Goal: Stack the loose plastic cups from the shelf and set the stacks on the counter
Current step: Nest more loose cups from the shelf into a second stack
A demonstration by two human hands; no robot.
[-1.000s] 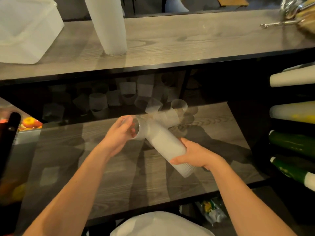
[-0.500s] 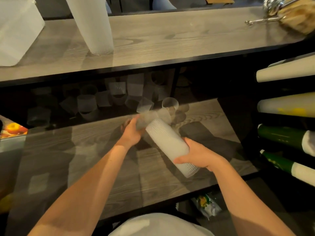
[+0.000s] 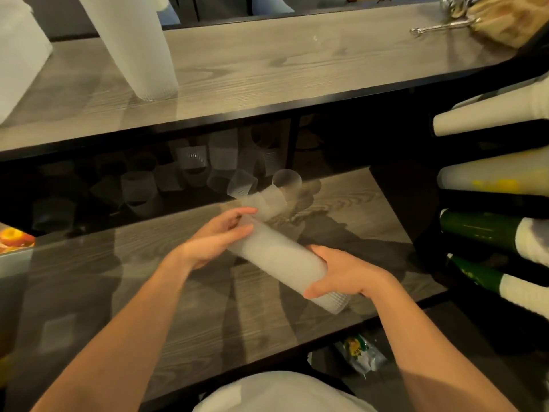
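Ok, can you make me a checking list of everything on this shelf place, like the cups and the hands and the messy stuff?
Surface: grey wood-grain shelf under a matching counter.
Job's things: cup stack held tilted above the shelf; loose plastic cups scattered at the shelf's back; one tall stack stands on the counter.
Clutter: white tub and metal tongs on the counter; wrapped packet lower down.
Hands: left hand touches the stack's far end; right hand grips its near end.
Cables: nothing seen.
Surroundings: sleeved cup tubes racked at right.
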